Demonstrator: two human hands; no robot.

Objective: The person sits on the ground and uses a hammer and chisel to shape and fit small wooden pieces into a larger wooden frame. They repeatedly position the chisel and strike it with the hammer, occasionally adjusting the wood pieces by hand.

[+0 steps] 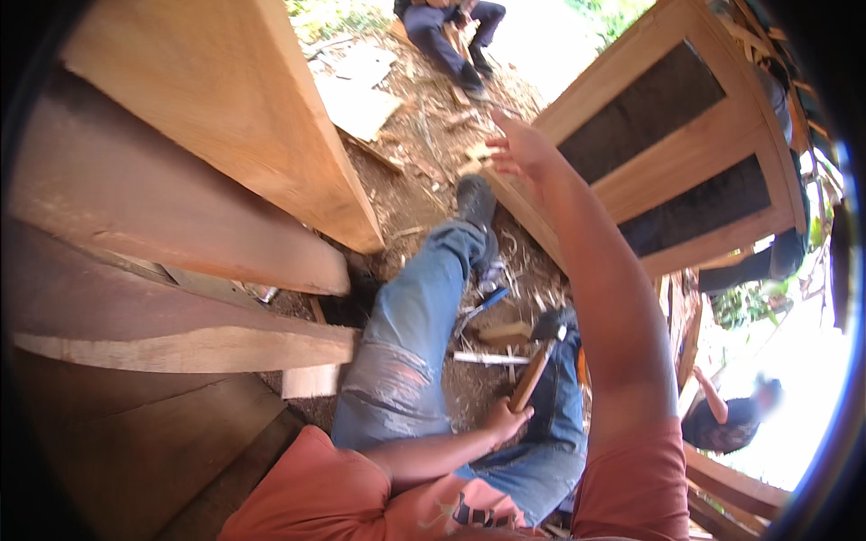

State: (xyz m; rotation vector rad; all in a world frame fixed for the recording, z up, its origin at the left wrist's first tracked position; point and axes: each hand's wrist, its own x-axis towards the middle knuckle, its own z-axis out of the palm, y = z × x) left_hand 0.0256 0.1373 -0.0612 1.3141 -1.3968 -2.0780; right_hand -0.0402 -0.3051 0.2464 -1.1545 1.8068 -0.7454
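Note:
My left hand (507, 421) is closed round the wooden handle of a hammer (532, 379), low over my lap. The hammer's metal head points up and away, near my right leg. My right hand (523, 151) is raised and stretched forward, fingers apart, with nothing in it. It hovers near the edge of a wooden panelled frame (667, 171) with dark insets, which leans at the right; I cannot tell whether hand and frame touch. A blue-handled tool (487, 300) lies on the ground between my legs, among wood shavings.
Thick wooden planks (207, 117) fan out on my left, close to my leg. Wood chips and offcuts (505, 334) litter the ground. A person in dark trousers (442, 36) sits ahead. Another person (731, 415) is at the right. Wooden beams (740, 482) lie at the lower right.

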